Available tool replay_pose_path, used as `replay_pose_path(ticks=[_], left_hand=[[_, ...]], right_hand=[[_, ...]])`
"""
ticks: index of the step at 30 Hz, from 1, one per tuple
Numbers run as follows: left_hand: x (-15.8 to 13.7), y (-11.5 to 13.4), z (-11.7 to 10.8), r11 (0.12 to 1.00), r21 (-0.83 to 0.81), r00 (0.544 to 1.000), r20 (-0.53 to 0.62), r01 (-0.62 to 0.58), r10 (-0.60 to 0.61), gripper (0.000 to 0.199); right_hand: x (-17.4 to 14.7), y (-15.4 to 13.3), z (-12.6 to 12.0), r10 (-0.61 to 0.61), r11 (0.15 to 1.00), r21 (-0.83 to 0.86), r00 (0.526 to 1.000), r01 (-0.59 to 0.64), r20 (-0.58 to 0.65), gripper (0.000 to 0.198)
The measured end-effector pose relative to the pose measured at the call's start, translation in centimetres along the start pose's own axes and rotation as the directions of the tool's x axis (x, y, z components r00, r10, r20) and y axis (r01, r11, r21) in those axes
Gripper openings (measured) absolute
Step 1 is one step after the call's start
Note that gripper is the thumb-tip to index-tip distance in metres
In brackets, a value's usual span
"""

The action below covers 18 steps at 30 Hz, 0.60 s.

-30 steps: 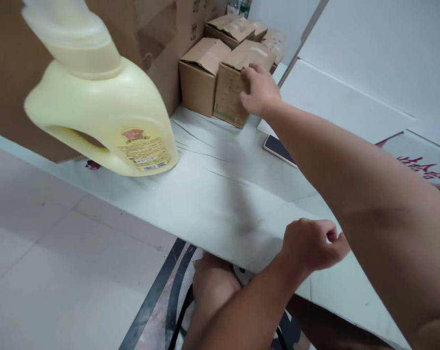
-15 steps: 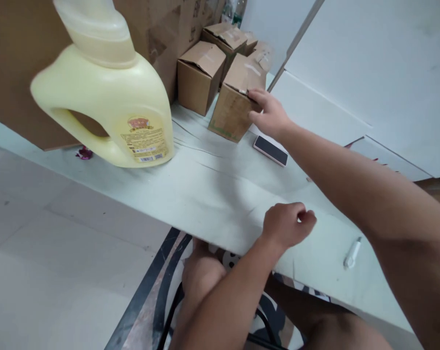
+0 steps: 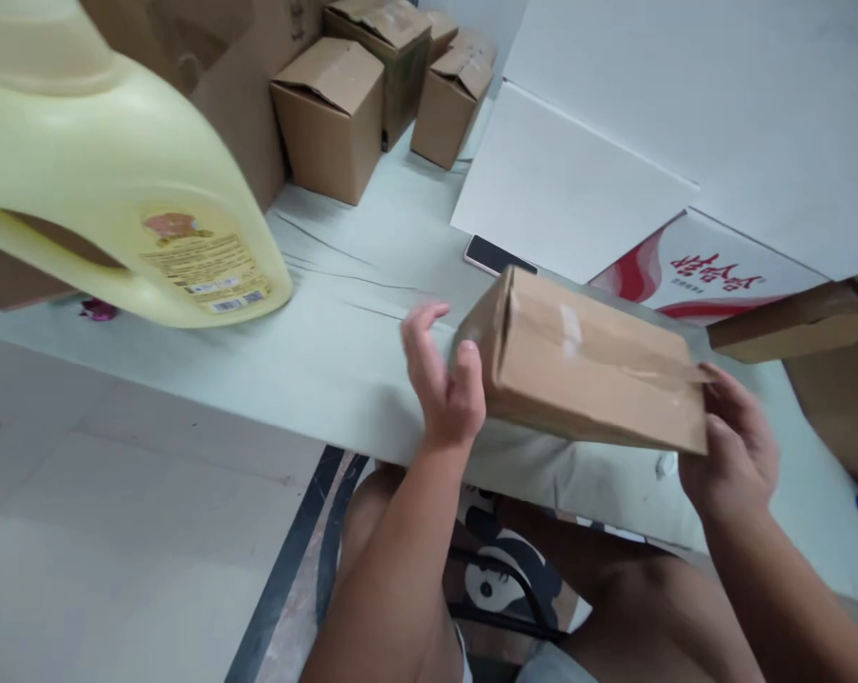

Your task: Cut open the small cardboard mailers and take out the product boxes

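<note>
A small brown cardboard box (image 3: 599, 370) is tilted on its side above the near part of the table, its taped face turned up toward me. My right hand (image 3: 734, 441) grips its right end, the thumb below and the fingers at the flap edge. Close to the box's left end, my left hand (image 3: 443, 379) is open with thumb and fingers spread; whether it touches the cardboard I cannot tell. Behind the box lies a dark phone-like slab (image 3: 498, 254), partly covered by it. A small white tool (image 3: 665, 465) shows just under the box by my right hand.
A large pale-yellow jug (image 3: 208, 190) stands at the left. Several small cartons (image 3: 336, 123) are grouped at the back. White panels (image 3: 571, 180) and a red-and-white printed box (image 3: 727, 270) stand at the back right. The table's front edge (image 3: 307, 438) runs above my legs.
My right hand has brought the box from the back group toward me and to the right, tipping it over. My left hand has moved left and opened. The view has shifted right.
</note>
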<state>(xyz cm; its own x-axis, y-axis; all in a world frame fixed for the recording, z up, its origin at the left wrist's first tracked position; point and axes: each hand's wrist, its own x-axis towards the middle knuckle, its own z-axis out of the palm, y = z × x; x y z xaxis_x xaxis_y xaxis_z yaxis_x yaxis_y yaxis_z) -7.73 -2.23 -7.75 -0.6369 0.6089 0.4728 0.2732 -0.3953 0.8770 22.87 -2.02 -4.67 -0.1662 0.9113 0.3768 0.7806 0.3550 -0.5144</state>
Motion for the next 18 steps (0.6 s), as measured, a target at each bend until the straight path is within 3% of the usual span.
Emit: replay_pose_path(ticks=[1, 2, 4, 6, 7, 9, 12, 15, 18], left_hand=[[-0.2, 0.2, 0.4, 0.996, -0.066, 0.983, 0.177, 0.058, -0.045, 0.035], [-0.4, 0.4, 0.9, 0.984, -0.127, 0.937, 0.342, 0.124, -0.074, 0.037], [-0.8, 0.7, 1.9, 0.942, -0.204, 0.811, 0.576, 0.265, -0.103, 0.042], [-1.2, 0.6, 2.8, 0.886, -0.268, 0.729, 0.676, 0.38, -0.109, 0.052], [-1.3, 0.4, 3.2, 0.851, -0.307, 0.716, 0.689, 0.425, -0.108, 0.061], [-1.3, -0.1, 3.7, 0.78, -0.387, 0.719, 0.686, 0.491, -0.113, 0.075], [-0.9, -0.7, 4.3, 0.734, -0.457, 0.761, 0.637, 0.502, -0.123, 0.073], [-0.3, -0.9, 4.7, 0.741, -0.5, 0.834, 0.532, 0.448, -0.145, 0.07], [0.3, -0.9, 5.4, 0.787, -0.475, 0.874, 0.459, 0.394, -0.16, 0.069]], right_hand=[[-1.1, 0.5, -0.2, 0.142, 0.98, 0.156, 0.984, -0.125, -0.104, 0.057], [-1.8, 0.7, -0.1, 0.276, 0.925, 0.313, 0.946, -0.214, -0.17, 0.049], [-2.3, 0.5, 0.3, 0.427, 0.802, 0.527, 0.887, -0.282, -0.177, 0.043], [-2.0, 0.2, 1.1, 0.461, 0.703, 0.667, 0.872, -0.248, -0.162, 0.049], [-1.7, 0.0, 1.4, 0.469, 0.646, 0.735, 0.866, -0.206, -0.17, 0.052], [-1.2, -0.1, 2.0, 0.496, 0.529, 0.84, 0.846, -0.119, -0.193, 0.054], [-1.0, 0.2, 2.3, 0.516, 0.398, 0.912, 0.846, -0.098, -0.134, 0.054], [-1.1, 0.8, 2.1, 0.464, 0.352, 0.928, 0.884, -0.124, -0.058, 0.061], [-1.0, 1.5, 1.9, 0.393, 0.353, 0.925, 0.919, -0.139, -0.011, 0.07]])
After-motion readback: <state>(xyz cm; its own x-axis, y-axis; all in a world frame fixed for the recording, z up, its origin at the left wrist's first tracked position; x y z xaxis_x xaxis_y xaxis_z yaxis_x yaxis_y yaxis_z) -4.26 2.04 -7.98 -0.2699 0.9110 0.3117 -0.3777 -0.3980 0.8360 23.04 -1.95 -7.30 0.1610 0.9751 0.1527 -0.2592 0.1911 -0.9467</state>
